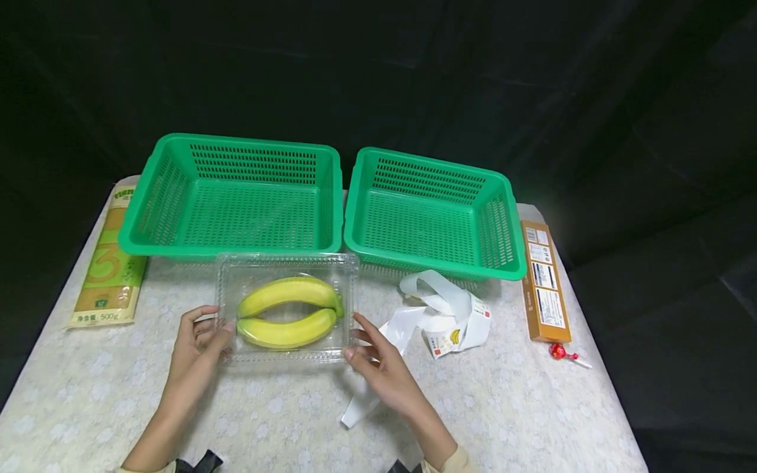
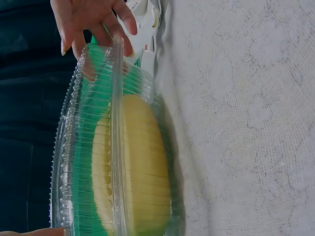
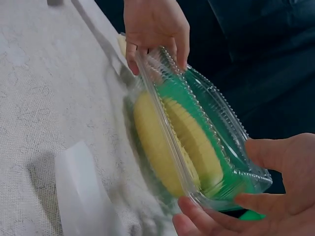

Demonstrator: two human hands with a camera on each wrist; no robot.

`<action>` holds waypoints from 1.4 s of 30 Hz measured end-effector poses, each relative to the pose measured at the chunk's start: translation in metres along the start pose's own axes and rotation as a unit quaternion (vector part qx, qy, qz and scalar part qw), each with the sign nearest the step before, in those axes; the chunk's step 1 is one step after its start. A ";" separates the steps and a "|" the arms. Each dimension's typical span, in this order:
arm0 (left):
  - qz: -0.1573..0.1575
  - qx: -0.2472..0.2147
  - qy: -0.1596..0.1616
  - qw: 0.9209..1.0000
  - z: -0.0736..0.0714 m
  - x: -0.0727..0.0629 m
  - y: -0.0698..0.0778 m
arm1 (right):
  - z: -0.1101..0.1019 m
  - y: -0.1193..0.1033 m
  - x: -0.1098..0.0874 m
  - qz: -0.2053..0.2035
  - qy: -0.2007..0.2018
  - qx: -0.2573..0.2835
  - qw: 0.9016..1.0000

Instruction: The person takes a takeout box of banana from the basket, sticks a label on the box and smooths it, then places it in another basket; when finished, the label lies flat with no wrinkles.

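Observation:
A clear plastic clamshell box [image 1: 284, 359] sits in the middle front, with two yellow bananas [image 1: 288, 332] inside. At its left end my left hand [image 1: 198, 355] grips the side, thumb over the edge. My right hand [image 1: 387, 374] holds the opposite end near its front corner, thumb and fingers on the rim. In the right wrist view, the box's lid [image 3: 197, 118] rises over the bananas, and the right fingers [image 3: 197, 216] lie along the lower edge. Whether the lid is fully closed I cannot tell.
Two green baskets [image 1: 236, 251] [image 1: 437, 266] stand behind the box. White printed tape [image 1: 440, 309] lies loosely bunched to the right. A noodle packet [image 1: 109, 263] is at far left; an orange carton [image 1: 544, 282] and red lollipop [image 1: 558, 351] are at far right.

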State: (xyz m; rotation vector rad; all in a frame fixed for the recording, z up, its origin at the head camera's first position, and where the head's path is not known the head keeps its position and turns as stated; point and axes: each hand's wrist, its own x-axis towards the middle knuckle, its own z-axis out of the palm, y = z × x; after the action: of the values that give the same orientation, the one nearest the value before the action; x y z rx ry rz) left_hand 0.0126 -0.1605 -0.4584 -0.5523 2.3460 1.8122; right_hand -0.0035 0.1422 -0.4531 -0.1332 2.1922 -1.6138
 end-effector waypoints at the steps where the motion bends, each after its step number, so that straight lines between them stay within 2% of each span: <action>1: -0.001 0.002 -0.002 1.000 0.000 0.000 0.001 | 0.000 0.000 0.000 -0.001 0.001 -0.003 1.000; 13: -0.009 0.023 -0.013 1.000 -0.003 -0.001 0.001 | 0.003 0.002 -0.002 0.001 0.012 -0.008 1.000; 21: 0.006 0.024 -0.029 0.999 -0.006 -0.006 -0.001 | 0.000 0.004 -0.004 0.002 0.017 -0.005 1.000; 32: -0.016 0.016 -0.059 0.998 -0.002 -0.005 -0.004 | -0.005 0.015 -0.004 0.004 0.030 0.004 1.000; 42: -0.033 0.011 -0.049 0.998 -0.001 -0.002 -0.002 | -0.004 0.017 0.001 0.015 0.040 -0.011 0.999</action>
State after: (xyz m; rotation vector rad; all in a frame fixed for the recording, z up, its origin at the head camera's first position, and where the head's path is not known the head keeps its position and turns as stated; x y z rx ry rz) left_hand 0.0151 -0.1615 -0.4598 -0.5199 2.2534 1.7407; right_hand -0.0037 0.1509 -0.4681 -0.0425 2.2616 -1.6055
